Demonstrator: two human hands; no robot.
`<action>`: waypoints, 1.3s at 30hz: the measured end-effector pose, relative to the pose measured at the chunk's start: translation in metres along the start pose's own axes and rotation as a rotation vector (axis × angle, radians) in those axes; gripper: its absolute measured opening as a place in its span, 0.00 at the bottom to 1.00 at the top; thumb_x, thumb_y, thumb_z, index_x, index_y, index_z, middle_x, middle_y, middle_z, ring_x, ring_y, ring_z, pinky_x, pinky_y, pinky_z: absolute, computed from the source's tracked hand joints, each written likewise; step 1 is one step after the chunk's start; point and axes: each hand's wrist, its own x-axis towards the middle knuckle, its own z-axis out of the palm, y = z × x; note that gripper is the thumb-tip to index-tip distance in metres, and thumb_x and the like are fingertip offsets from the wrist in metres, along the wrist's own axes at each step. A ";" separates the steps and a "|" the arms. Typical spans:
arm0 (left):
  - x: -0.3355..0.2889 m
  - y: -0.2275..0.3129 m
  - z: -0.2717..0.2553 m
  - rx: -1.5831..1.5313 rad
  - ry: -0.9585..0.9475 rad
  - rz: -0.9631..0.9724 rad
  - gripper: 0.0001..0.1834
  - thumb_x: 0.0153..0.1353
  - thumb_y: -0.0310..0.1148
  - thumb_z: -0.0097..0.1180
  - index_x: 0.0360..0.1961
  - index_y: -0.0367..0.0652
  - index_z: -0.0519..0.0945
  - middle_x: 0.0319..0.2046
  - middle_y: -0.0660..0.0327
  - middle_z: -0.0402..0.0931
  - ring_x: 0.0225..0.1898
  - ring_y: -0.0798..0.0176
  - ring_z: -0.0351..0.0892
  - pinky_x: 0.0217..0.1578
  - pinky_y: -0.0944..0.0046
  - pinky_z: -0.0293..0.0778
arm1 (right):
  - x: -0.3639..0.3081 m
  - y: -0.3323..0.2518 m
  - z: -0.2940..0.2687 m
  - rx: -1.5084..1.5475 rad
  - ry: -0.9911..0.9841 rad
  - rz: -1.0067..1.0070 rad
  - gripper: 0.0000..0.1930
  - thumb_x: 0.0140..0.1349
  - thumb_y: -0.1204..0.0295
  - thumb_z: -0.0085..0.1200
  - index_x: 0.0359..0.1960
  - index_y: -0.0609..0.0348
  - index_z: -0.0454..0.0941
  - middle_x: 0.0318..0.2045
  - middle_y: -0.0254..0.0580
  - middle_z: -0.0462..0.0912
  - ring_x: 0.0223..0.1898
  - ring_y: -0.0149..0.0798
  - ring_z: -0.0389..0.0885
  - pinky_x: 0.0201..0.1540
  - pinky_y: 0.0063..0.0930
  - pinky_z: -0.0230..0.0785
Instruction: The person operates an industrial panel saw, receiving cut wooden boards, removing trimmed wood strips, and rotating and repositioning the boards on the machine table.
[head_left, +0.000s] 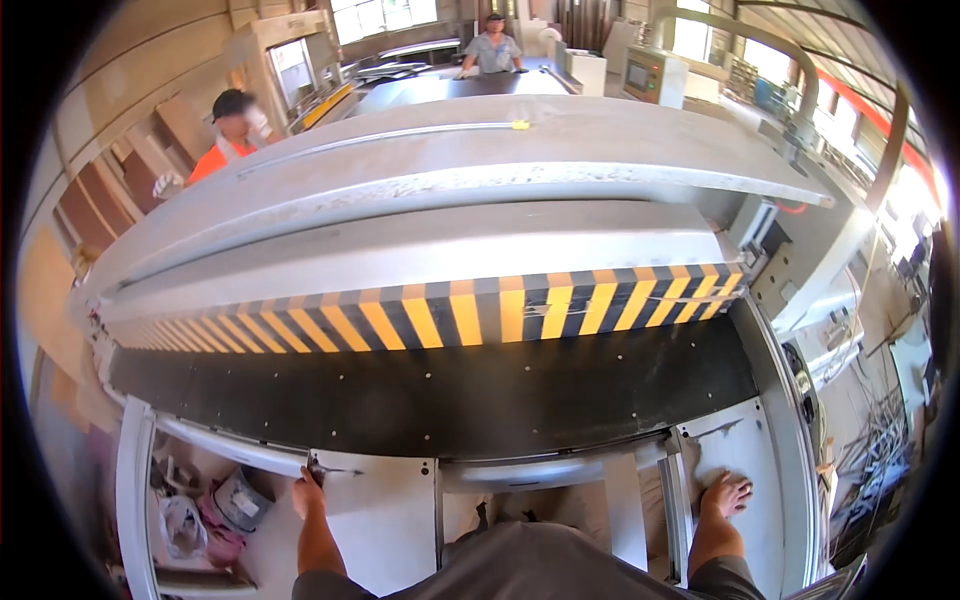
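While our left hand curls at the counter's edge, grip unclear, our right hand lies loosely open, empty, and we see nothing finished.

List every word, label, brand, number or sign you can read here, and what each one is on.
No words or numbers can be read.
Striped band on the machine: yellow and black pattern, no readable text.
Screen at the back: too small to read.
Grey bucket at lower left: any print is too blurred to read.
White panel under the right hand: dark marks, no readable text.
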 end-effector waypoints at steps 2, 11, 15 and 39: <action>0.008 -0.005 0.008 -0.014 0.012 -0.026 0.41 0.75 0.64 0.34 0.41 0.35 0.87 0.42 0.41 0.85 0.46 0.37 0.85 0.50 0.41 0.79 | -0.002 0.002 0.000 0.011 -0.012 0.006 0.40 0.74 0.41 0.40 0.78 0.54 0.55 0.78 0.43 0.58 0.79 0.48 0.50 0.75 0.55 0.45; 0.016 -0.010 0.015 0.057 -0.003 0.023 0.44 0.76 0.64 0.31 0.39 0.33 0.87 0.42 0.40 0.86 0.46 0.37 0.85 0.50 0.42 0.80 | -0.008 0.000 -0.016 0.050 -0.058 -0.010 0.39 0.74 0.44 0.40 0.79 0.57 0.54 0.79 0.45 0.55 0.81 0.50 0.46 0.78 0.58 0.41; 0.024 -0.029 0.024 0.118 0.050 0.120 0.44 0.76 0.63 0.31 0.39 0.32 0.87 0.42 0.40 0.85 0.46 0.37 0.85 0.50 0.42 0.80 | -0.010 -0.005 -0.016 0.062 -0.056 -0.011 0.40 0.74 0.44 0.40 0.79 0.56 0.54 0.79 0.45 0.55 0.81 0.50 0.46 0.78 0.58 0.41; 0.057 -0.036 0.042 0.461 -0.099 0.270 0.30 0.73 0.32 0.47 0.75 0.44 0.61 0.40 0.45 0.84 0.39 0.44 0.87 0.38 0.49 0.84 | -0.026 -0.006 -0.051 0.183 -0.088 -0.005 0.39 0.75 0.49 0.41 0.77 0.66 0.53 0.79 0.54 0.52 0.81 0.52 0.44 0.80 0.53 0.36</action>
